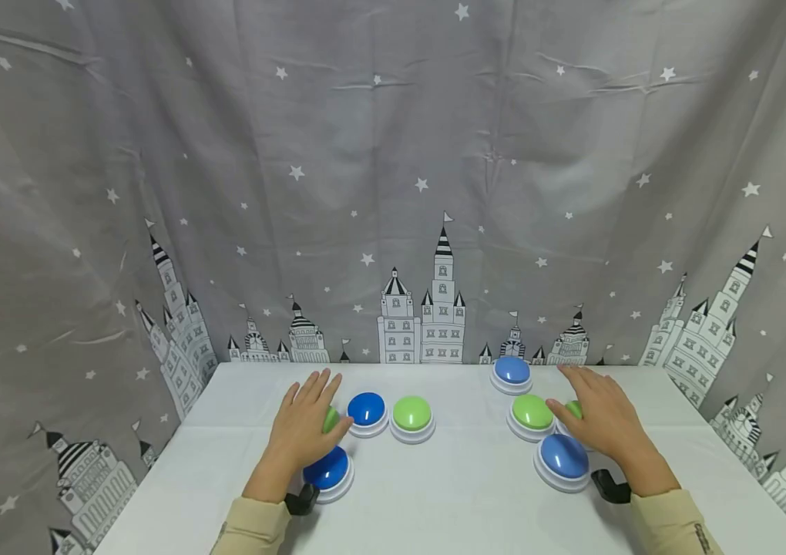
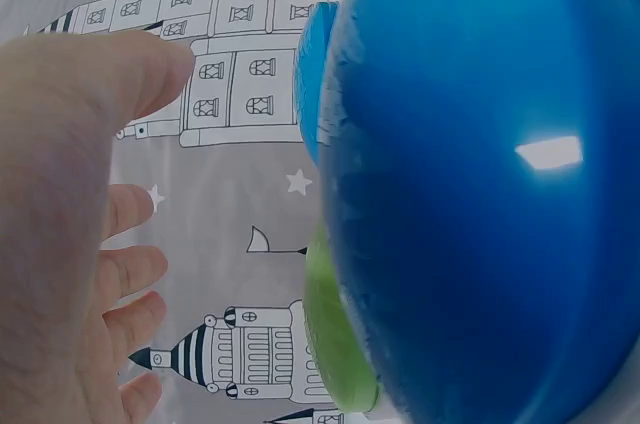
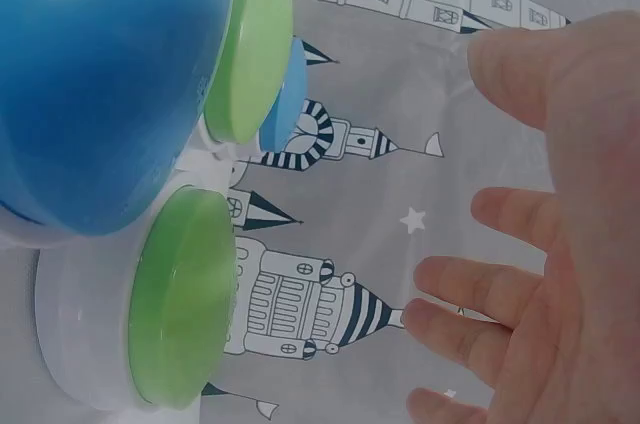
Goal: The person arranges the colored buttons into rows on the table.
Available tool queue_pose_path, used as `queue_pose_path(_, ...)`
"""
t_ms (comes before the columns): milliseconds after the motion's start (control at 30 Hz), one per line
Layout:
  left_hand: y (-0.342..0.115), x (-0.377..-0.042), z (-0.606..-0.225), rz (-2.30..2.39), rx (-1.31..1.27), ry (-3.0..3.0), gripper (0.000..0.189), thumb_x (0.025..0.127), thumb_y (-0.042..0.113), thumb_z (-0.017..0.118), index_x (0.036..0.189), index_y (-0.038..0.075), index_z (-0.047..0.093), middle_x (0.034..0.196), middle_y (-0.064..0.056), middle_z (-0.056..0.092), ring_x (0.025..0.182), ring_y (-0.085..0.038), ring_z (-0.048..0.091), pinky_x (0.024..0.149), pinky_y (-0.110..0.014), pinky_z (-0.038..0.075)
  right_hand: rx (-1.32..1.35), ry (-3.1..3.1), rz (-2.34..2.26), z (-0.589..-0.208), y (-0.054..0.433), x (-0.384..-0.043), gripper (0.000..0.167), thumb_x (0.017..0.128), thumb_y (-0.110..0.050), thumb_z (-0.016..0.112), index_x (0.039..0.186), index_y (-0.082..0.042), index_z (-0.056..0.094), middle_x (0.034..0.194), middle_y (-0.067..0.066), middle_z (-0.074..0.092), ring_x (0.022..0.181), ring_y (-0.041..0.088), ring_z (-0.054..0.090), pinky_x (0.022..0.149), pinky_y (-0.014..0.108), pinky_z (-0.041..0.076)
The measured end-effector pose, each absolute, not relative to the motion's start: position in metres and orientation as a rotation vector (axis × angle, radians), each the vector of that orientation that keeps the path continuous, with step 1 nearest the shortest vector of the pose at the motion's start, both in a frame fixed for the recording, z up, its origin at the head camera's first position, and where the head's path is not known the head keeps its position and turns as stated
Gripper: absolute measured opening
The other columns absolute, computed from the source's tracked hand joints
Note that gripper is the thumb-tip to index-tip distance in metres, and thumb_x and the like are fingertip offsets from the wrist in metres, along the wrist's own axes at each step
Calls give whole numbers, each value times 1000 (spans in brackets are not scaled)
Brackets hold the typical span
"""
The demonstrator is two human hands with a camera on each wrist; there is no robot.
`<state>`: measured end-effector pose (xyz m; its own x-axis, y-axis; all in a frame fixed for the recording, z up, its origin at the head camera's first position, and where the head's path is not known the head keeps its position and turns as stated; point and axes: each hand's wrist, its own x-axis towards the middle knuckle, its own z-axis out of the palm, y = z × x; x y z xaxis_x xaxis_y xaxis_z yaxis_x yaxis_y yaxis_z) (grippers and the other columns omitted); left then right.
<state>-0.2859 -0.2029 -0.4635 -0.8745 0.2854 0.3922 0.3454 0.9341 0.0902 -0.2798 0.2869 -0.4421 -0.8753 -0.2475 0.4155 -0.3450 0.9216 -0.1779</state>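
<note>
Both hands hover with spread fingers and hold nothing. In the head view, my left hand [image 1: 303, 425] partly hides a green push button [image 1: 330, 419]. A blue button [image 1: 327, 469] lies by its wrist, and its dome [image 2: 480, 184] fills much of the left wrist view. My right hand [image 1: 604, 416] is over another green button [image 1: 574, 408], mostly hidden from the head camera but plain as a green cap [image 3: 185, 299] in the right wrist view. A gap shows there between fingers and cap. Just left of that hand are a green button [image 1: 532, 412] and a blue one [image 1: 565, 456].
To the right of the left hand, a blue button [image 1: 367, 409] and a green button [image 1: 411, 414] stand side by side. Another blue button [image 1: 512, 370] is at the back edge of the white table [image 1: 448, 493]. A grey castle-print curtain [image 1: 393, 154] hangs behind.
</note>
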Motion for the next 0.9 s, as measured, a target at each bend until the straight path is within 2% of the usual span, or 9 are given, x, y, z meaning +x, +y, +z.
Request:
queue_pose_path(233,-203,-285,-464,-219,-428,-2724,77,91,50,62,152,9,39,155,-18,35,144,-38,27,116,-59,16,465,-2699,375,-445,282,-282,78,92,-48,64,149,-2,38,145,28,43,132,48,39,108,67,25)
queue_pose_path(433,-203,-280,-461,-261,-440,-2711,77,91,49,62,151,8,39,154,-19,36,143,-39,29,115,-59,19,535,-2721,407,-452,270,-287,83,91,-53,65,151,-5,36,148,26,41,132,48,40,108,66,29)
queue_pose_path(667,-210,-276,-461,-292,-394,-2737,79,90,49,64,152,9,37,155,-18,36,142,-39,30,115,-60,20,641,-2694,456,-459,246,-291,79,92,-52,64,150,-7,38,146,22,46,131,44,44,106,62,34)
queue_pose_path(900,-219,-271,-469,-393,-381,-2727,78,90,47,66,152,10,37,153,-19,39,139,-41,36,111,-62,28,750,-2674,499,-461,216,-295,75,92,-50,64,150,-9,40,144,16,50,130,39,48,106,57,37)
